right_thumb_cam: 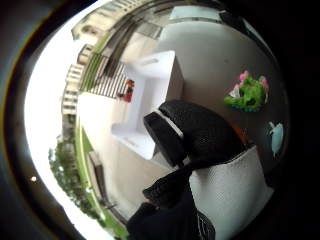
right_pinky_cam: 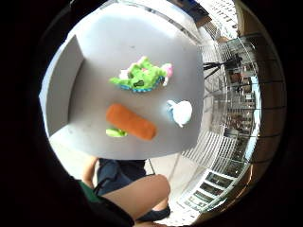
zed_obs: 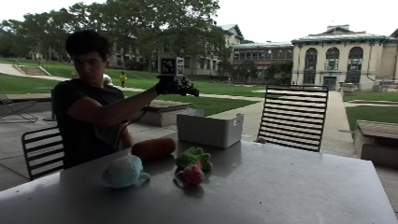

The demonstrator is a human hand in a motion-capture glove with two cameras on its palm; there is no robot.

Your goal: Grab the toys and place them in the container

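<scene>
Outside view: the gloved hand (zed_obs: 169,85) is raised well above the table (zed_obs: 298,186), holding nothing as far as I can see, though whether its fingers are curled or relaxed I can't tell. The carrot (zed_obs: 153,148), green toy (zed_obs: 193,158) and blue toy (zed_obs: 124,171) all lie on the table near the white box (zed_obs: 209,128).

Little-finger palm view: the three toys lie apart on the table, box at its edge.

Thumb palm view: gloved fingers (right_thumb_cam: 192,132) fill the middle, box behind them.

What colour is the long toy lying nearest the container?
Orange, with a small green end; it shows best in the little finger side palm view.
</scene>
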